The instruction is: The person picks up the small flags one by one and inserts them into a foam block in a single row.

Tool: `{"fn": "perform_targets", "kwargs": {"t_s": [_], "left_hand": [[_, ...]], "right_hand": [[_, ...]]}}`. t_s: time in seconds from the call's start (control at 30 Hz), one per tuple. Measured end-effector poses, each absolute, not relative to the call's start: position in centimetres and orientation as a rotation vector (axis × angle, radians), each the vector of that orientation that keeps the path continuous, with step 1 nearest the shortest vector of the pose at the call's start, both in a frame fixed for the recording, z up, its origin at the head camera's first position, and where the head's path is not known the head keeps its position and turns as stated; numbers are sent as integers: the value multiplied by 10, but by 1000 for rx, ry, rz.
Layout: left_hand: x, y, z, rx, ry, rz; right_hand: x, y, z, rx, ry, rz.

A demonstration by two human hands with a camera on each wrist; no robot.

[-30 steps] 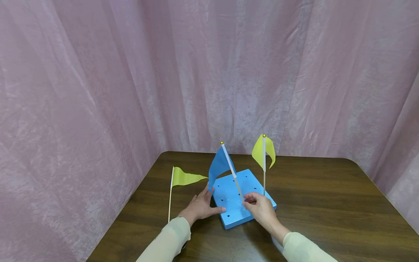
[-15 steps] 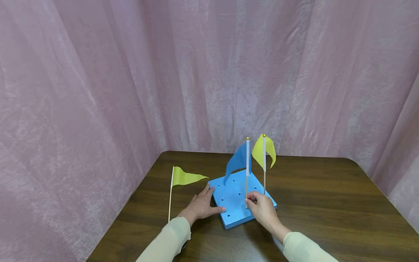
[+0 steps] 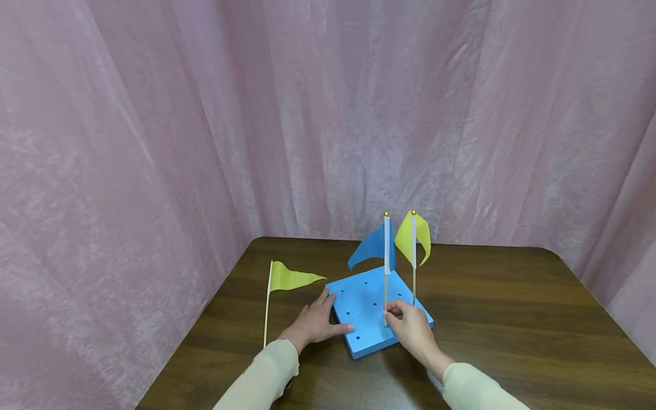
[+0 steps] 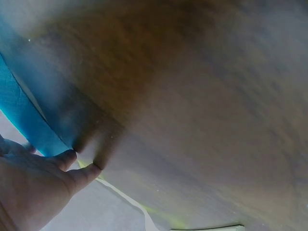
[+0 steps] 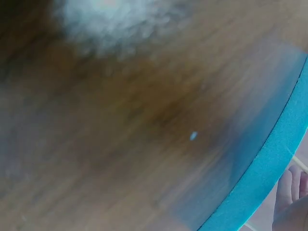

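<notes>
A light blue board [image 3: 365, 293] with several small holes lies on the table, turned at an angle. My right hand [image 3: 408, 327] pinches the thin stick of a blue pennant flag [image 3: 373, 245] low down. That flag stands upright, its stick's lower end at the board near the front right; whether it sits in a hole is unclear. Behind the right hand, a yellow pennant flag [image 3: 406, 234] stands upright at the board's right side. My left hand [image 3: 314, 322] rests on the board's left edge with fingers spread; the left wrist view shows fingertips beside the blue edge [image 4: 29, 122].
Another yellow pennant flag [image 3: 288, 279] lies on the brown wooden table [image 3: 502, 307], left of the board, its stick running toward the left forearm. Pink curtains [image 3: 359, 114] hang behind the table and along its sides.
The blue flag has swung from leaning left to upright, its stick shifting right with my right hand. Since half a second ago its cloth has lifted slightly. My left hand has stayed put.
</notes>
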State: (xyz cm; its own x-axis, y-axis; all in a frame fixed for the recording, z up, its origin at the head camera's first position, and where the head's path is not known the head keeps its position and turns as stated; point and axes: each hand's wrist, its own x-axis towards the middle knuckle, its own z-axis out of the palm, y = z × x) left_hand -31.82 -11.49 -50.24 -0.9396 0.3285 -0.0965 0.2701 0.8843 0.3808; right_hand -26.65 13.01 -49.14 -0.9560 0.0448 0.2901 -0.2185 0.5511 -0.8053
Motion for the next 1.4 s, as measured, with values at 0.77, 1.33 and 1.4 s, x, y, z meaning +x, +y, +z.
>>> {"fn": "perform_targets", "kwargs": {"t_s": [0.77, 1.33, 1.4], "left_hand": [[-318, -113, -503, 443, 2885, 553], [-317, -115, -500, 468, 2884, 568], [-318, -115, -500, 474, 2887, 564]], "right_hand": [[-260, 141, -490, 97, -2519, 1432], [-257, 216, -486, 114, -2684, 1265], [-260, 223, -488, 132, -2740, 1268]]}}
